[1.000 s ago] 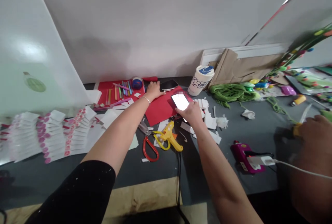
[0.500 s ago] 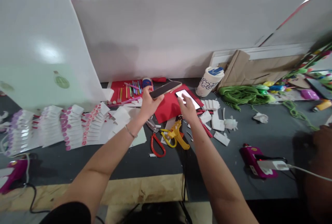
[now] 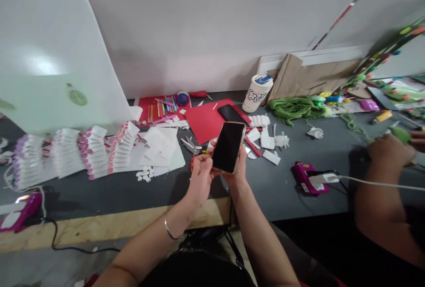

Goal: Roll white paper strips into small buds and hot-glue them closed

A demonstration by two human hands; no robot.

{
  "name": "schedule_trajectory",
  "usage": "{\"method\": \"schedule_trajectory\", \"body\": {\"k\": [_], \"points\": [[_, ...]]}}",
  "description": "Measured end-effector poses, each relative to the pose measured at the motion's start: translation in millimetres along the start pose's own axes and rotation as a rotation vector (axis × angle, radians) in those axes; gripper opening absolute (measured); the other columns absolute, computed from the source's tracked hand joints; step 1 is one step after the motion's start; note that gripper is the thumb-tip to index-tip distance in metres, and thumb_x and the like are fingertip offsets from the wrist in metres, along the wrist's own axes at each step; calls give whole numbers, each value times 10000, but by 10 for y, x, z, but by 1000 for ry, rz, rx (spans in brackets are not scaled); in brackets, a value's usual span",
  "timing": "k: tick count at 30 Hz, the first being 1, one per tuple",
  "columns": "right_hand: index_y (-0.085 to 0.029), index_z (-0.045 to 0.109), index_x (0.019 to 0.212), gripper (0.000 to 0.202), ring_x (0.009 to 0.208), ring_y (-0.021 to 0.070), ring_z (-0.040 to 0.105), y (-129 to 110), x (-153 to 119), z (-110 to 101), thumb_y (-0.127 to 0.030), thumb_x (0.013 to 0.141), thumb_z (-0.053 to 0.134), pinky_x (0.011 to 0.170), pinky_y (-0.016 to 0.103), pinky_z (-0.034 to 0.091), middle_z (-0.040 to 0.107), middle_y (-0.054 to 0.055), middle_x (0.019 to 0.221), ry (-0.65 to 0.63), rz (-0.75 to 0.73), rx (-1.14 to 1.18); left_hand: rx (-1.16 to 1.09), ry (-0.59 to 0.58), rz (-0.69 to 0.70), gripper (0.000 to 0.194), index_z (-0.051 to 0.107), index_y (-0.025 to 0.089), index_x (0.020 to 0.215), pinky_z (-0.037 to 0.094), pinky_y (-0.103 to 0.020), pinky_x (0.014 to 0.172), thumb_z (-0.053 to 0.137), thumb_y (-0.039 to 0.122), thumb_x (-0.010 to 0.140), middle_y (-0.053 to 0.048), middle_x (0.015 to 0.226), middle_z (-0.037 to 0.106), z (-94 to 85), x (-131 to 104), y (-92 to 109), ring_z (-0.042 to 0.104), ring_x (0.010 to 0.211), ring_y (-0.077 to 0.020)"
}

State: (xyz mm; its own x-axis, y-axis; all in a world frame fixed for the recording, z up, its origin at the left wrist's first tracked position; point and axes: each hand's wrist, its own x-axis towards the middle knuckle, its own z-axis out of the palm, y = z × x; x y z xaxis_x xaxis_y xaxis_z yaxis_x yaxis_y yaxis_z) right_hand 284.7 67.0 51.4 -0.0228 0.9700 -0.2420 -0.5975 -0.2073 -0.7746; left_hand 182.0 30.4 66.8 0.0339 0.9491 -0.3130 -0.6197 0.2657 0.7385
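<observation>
A smartphone (image 3: 229,147) with a dark screen and pale edge is held upright-tilted over the table between both hands. My right hand (image 3: 238,169) is wrapped round its lower right side, partly hidden behind it. My left hand (image 3: 201,172), fingers curled, grips the lower left corner. Just beyond, a second phone (image 3: 229,113), dark-screened, lies partly on red paper (image 3: 202,121). Scissors (image 3: 191,145) lie left of the held phone. Red-handled tool parts (image 3: 253,146) and white scraps (image 3: 272,157) lie to its right.
Decorated white strips (image 3: 96,154), paper sheets (image 3: 159,145) and markers (image 3: 164,106) are at left. A lidded cup (image 3: 257,94), green yarn (image 3: 295,109), cardboard (image 3: 308,76) and a magenta power block (image 3: 310,178) are at right. Another person's hand (image 3: 392,149) holds something green.
The held phone has come nearer me and been turned upright. My right hand has left the other phone, whose lit screen is now dark, and joined my left on the held one.
</observation>
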Motion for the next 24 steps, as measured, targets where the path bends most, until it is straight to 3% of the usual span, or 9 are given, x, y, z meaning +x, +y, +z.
{"method": "schedule_trajectory", "body": {"k": [4,9,14,19,21,24], "points": [[-196,708,1156,870,999,321,716,-32,-168,-78,-881,798,309,870,488,602,734,148,1145,-54,79,37,-118,-101,-372,302,647,221,1171,632,-391,748,567,459,1005,-68,1102,739,-10,-61,98,729,882,-218],[-227,662,1299,819,1125,300,688,-5,-277,-152,-809,861,288,1029,504,540,703,118,1271,-73,15,51,-134,-257,-521,466,651,243,1296,650,-463,794,453,564,1021,-111,1319,695,-12,-104,111,749,991,-272],[-233,692,1257,841,1188,335,674,42,-219,-227,-867,838,331,1032,556,526,699,128,1302,-179,93,69,-161,-329,-508,508,613,217,1385,610,-482,930,483,543,1018,-148,1382,660,-91,-109,49,725,1087,-282],[-237,695,1157,823,1187,341,683,68,-139,-316,-927,776,458,995,530,550,759,117,1148,-42,81,-90,-149,-306,-371,429,620,206,1322,624,-435,879,579,478,994,-129,1283,705,-248,26,46,729,1042,-262],[-256,676,1181,738,1178,306,689,66,-159,-346,-868,787,554,992,478,560,753,86,1176,-75,59,-114,-143,-311,-322,429,612,215,1322,626,-433,879,615,472,978,-117,1282,705,-304,88,76,726,1039,-254],[-282,634,1271,672,1131,252,701,78,-215,-368,-575,706,850,976,390,569,726,56,1254,-138,31,-157,-117,-342,-267,487,582,219,1378,609,-420,919,633,481,970,-122,1326,683,-362,162,130,713,1070,-244]]}}
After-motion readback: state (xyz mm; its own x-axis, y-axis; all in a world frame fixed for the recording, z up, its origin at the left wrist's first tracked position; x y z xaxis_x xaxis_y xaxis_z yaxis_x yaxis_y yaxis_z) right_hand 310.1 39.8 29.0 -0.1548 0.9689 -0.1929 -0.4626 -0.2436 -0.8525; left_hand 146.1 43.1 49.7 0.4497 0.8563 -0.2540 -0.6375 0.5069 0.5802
